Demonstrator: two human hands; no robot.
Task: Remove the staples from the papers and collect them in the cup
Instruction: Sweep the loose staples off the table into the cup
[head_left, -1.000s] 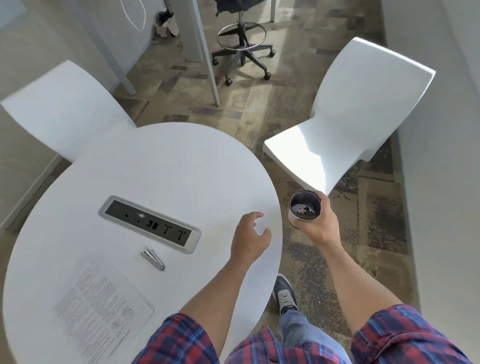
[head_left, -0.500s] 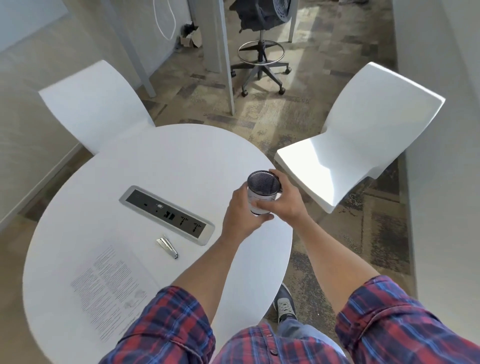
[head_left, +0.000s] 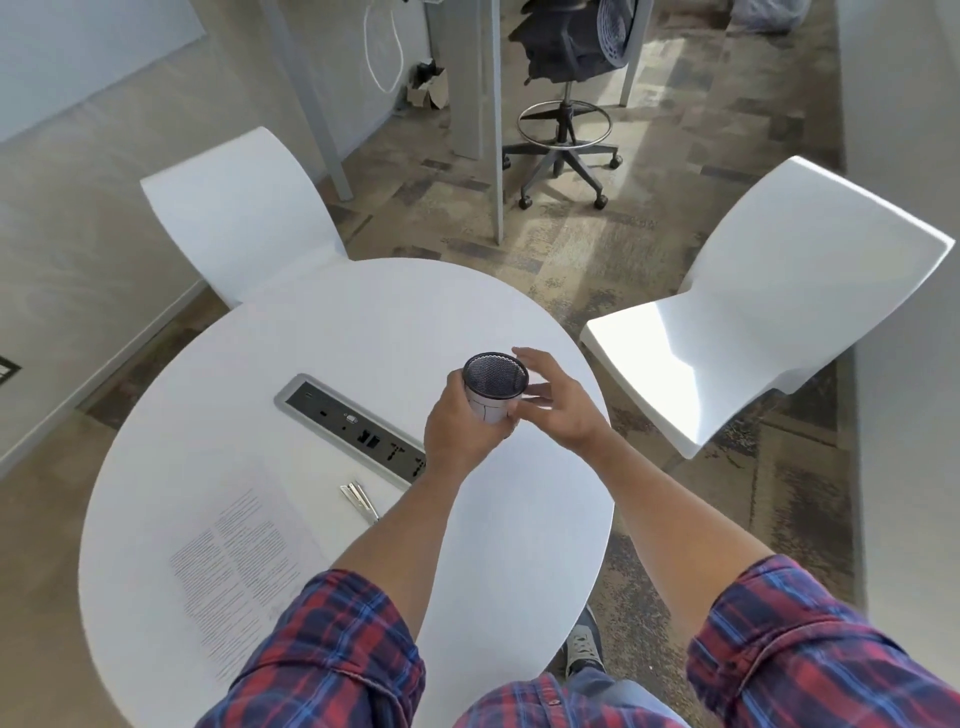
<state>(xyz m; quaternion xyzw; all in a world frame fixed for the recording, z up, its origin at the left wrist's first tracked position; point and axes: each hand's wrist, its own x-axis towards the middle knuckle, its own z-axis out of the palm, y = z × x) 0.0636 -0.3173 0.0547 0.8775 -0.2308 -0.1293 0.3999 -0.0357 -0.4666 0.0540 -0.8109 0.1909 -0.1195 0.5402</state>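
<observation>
Cup (head_left: 493, 387) at frame centre, upright, above table (head_left: 363, 322), gripped around its wall by L hand (head_left: 457, 431). R hand (head_left: 558, 402) beside cup, fingers spread, loose. Papers (head_left: 234, 561) lower left; staple remover (head_left: 358, 500) btwn papers & power strip (head_left: 353, 423).

A round white table (head_left: 322, 332) fills the lower middle of the frame, a grey power strip (head_left: 353, 423) set into it. Two white moulded chairs (head_left: 234, 208) (head_left: 769, 312) stand at upper left and right. A black swivel stool (head_left: 563, 104) stands at top centre on patchy brown carpet (head_left: 571, 244); sunlight falls across the right-hand chair.
</observation>
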